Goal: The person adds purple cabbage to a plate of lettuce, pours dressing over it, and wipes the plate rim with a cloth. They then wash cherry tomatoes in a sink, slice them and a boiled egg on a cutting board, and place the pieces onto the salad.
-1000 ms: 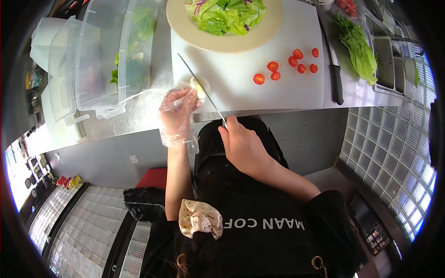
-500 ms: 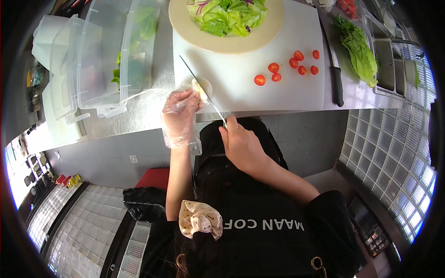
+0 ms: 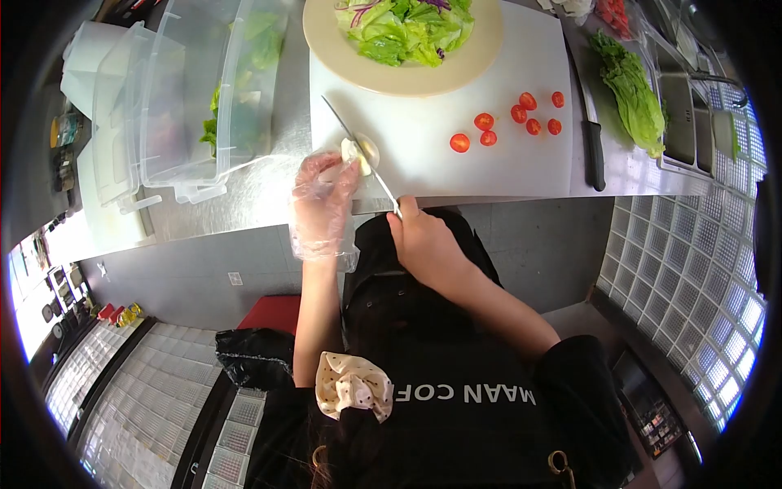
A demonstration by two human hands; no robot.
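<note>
My left hand (image 3: 322, 200), in a clear plastic glove, pinches a pale egg piece (image 3: 350, 153) at the left front of the white cutting board (image 3: 423, 163). A small round pale dish or slice (image 3: 370, 150) shows just behind the blade. My bare right hand (image 3: 428, 243) is closed on the handle of a thin knife (image 3: 380, 181), whose blade slants up and left against the egg. Halved cherry tomatoes (image 3: 519, 113) lie on the board to the right. A beige plate (image 3: 391, 80) with lettuce and purple shreds sits at the back.
A clear plastic bin (image 3: 183, 114) with greens stands on the steel counter at the left. At the right lie a black-handled knife (image 3: 596, 155) and a head of lettuce (image 3: 634, 98), beside a sink (image 3: 680, 122). Tomato pieces (image 3: 614, 16) are at the back right.
Both hands have shifted slightly to the right within the view, as have the board and plate. The egg piece now shows more on the left side of the blade.
</note>
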